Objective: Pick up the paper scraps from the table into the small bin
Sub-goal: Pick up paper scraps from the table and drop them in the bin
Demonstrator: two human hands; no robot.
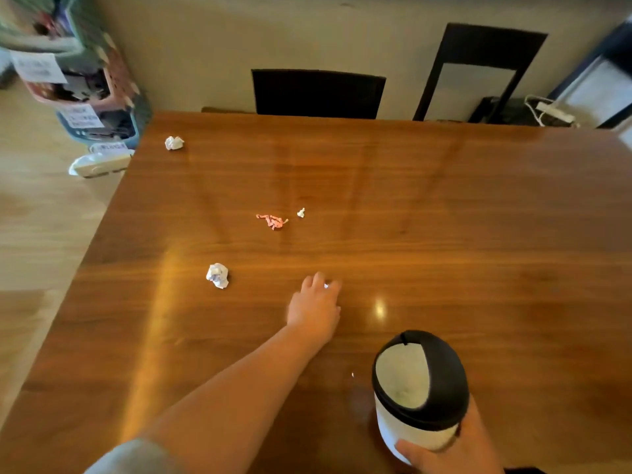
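Observation:
My left hand reaches over the wooden table and its fingers close on a small white paper scrap, mostly hidden under them. My right hand grips the base of the small white bin, whose black swing lid is tilted open. A crumpled white paper ball lies left of my left hand. Farther off lie an orange paper scrap, a tiny white scrap and another white ball near the far left corner. One white speck sits beside the bin.
Two dark chairs stand against the wall behind the table. A stack of coloured storage bins and a white device are on the floor at the left. A power strip lies at the far right.

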